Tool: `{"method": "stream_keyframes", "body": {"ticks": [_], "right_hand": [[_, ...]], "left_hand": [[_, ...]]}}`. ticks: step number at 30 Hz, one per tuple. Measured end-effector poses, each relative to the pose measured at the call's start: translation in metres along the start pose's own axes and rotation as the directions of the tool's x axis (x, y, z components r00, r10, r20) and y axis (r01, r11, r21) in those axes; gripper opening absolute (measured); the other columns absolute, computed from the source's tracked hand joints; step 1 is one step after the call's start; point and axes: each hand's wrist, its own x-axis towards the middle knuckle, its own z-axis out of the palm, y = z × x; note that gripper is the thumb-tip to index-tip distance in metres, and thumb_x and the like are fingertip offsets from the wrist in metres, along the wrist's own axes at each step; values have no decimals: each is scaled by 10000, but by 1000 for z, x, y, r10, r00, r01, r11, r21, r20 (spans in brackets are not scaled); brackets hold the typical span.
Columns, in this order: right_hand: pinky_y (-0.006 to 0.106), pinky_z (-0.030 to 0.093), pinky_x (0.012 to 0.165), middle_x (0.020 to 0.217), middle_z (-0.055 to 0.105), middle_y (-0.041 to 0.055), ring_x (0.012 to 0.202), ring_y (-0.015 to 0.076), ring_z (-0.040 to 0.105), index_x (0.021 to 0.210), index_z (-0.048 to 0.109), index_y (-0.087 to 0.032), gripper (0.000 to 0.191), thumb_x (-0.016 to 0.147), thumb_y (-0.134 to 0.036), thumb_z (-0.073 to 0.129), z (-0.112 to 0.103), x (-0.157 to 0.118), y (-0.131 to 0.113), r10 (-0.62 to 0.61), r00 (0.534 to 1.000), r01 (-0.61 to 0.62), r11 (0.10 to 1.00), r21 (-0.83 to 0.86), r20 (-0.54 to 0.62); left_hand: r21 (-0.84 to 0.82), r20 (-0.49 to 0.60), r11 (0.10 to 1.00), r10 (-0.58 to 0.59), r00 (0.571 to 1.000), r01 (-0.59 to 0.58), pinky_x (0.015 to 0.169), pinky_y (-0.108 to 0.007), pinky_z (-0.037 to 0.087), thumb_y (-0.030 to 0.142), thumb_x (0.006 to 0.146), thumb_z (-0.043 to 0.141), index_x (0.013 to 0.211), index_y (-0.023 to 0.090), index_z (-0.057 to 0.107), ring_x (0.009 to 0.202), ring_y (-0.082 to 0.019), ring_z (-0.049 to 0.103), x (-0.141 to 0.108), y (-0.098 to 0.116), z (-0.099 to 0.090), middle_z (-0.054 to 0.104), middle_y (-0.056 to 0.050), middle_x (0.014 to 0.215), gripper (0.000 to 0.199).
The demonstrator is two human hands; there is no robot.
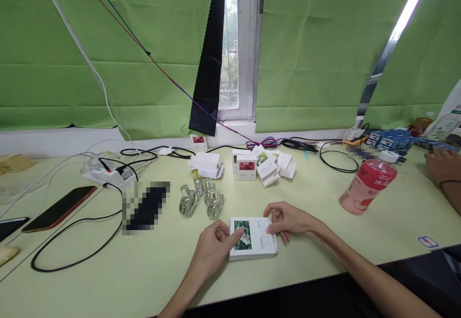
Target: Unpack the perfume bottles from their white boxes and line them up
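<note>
Near the table's front edge is a flat white box [257, 250] with a green picture of a white flower. My left hand [214, 241] grips its left side, thumb across the picture. At the right end, my right hand [286, 219] pinches the box's edge, where a flap seems to stand out. Behind it stand several clear glass perfume bottles [214, 205], one with a gold cap. Further back sit a white box with a red flower picture [247, 169] and a heap of white boxes [268, 171]. More folded white cartons [206, 164] lie to their left.
A pink drink bottle [365, 188] stands at right, near another person's hand [442, 166]. Black cable [77, 222] loops over the left side beside a phone [59, 207] and a power strip [104, 174]. Coiled wires [261, 142] lie along the wall.
</note>
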Motion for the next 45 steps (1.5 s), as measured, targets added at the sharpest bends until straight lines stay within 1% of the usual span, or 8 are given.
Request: {"method": "stream_keyframes", "body": {"ticks": [10, 13, 15, 20, 27, 32, 41, 45], "right_hand": [[208, 371, 350, 528, 575, -97, 359, 123, 534, 944, 522, -205, 541, 610, -461, 860, -16, -8, 5, 47, 999, -46, 993, -111, 4], [271, 469, 469, 607, 618, -39, 471, 158, 598, 945, 556, -196, 402, 747, -485, 753, -7, -10, -9, -44, 988, 2, 963, -268, -149], [345, 537, 709, 822, 683, 47, 758, 216, 674, 1028, 601, -188, 376, 808, -478, 699, 9, -11, -20, -220, 921, 70, 905, -419, -322], [441, 344, 1124, 1463, 447, 140, 1353, 330, 410, 1460, 406, -235, 952, 665, -560, 816, 57, -11, -33, -365, 931, 283, 746, -603, -15], [415, 341, 1108, 1425, 450, 137, 1323, 307, 396, 1504, 324, -215, 923, 746, -476, 781, 70, -5, -26, -322, 947, 228, 712, -664, -19], [426, 336, 1104, 1417, 431, 135, 1314, 318, 374, 1518, 290, -213, 1011, 699, -508, 804, 62, -1, -19, -298, 952, 189, 746, -638, -66], [415, 333, 1083, 1362, 482, 120, 1253, 311, 419, 1468, 371, -239, 982, 655, -560, 820, 57, 0, -17, -325, 944, 215, 743, -634, -59], [404, 327, 1084, 1362, 485, 122, 1253, 306, 421, 1464, 382, -218, 984, 650, -546, 828, 55, 0, -17, -327, 943, 214, 744, -632, -65]], "left_hand": [[-51, -31, 998, 23, 999, -25, 493, -219, 264, 690, 655, 708, 669, 222, 399, 511, -125, 434, 1, -10, 3, 461, 53, 527, 561], [-39, -48, 998, 42, 998, -44, 490, -215, 257, 658, 669, 719, 661, 221, 386, 510, -116, 416, 0, -11, 3, 417, 65, 524, 549], [-37, -55, 998, 57, 997, -59, 483, -211, 244, 635, 679, 727, 657, 220, 381, 502, -106, 387, 1, -13, 3, 380, 76, 518, 541], [-107, -54, 992, 60, 997, -66, 460, -199, 245, 590, 682, 753, 706, 226, 385, 466, -92, 370, 3, -16, 5, 371, 99, 488, 518], [-453, -43, 891, -41, 998, 17, 525, -234, 484, 499, 604, 848, 930, 247, 395, 613, -187, 656, -7, 7, 4, 659, 37, 640, 613], [-629, -60, 777, -21, 998, -21, 378, -173, 355, 593, 789, 674, 1009, 230, 508, 412, -73, 429, -17, 12, -3, 565, 71, 609, 456], [-371, 237, 928, 127, 963, -31, 366, -167, 220, 567, 946, 471, 887, 171, 575, 340, -50, 282, -16, -5, -14, 379, 87, 412, 413], [-354, 380, 935, 119, 917, 25, 372, -161, 252, 533, 926, 538, 1080, 166, 580, 359, -35, 342, -19, -5, -26, 609, 14, 601, 400]]}}
